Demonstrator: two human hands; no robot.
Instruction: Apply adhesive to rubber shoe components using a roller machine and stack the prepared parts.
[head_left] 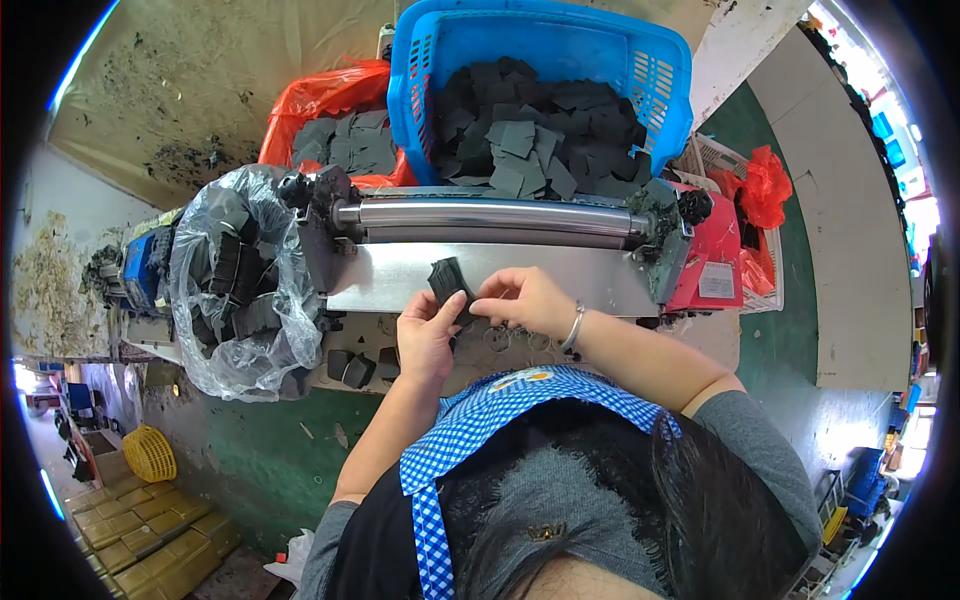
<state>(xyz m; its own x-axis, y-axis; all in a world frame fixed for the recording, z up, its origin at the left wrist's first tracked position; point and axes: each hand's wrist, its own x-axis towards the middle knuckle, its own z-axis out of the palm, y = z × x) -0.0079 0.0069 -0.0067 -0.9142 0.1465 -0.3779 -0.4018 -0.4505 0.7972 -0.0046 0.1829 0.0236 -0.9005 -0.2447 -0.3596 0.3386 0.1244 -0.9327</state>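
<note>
My left hand point(426, 328) grips a small stack of black sheet pieces point(446, 278), held upright with the thumb across its front. Close to the stack's right side, my right hand point(532, 302) has its thumb and fingers pinched together; whatever lies between them is too small to make out. Both hands are just in front of the metal plate point(400, 275) of a roller machine, whose shiny roller point(490, 214) runs across behind it. Thin rings that look like rubber bands point(498, 340) lie below the right hand. Several black bundles point(352, 369) rest left of my left hand.
Behind the roller stands a blue basket point(540, 12) heaped with dark square pieces point(515, 140). A red bag point(315, 95) with similar pieces sits beside it. Left is a clear plastic bag point(200, 340) of black bundles; right, the machine's red housing point(712, 250) and a white crate point(770, 300).
</note>
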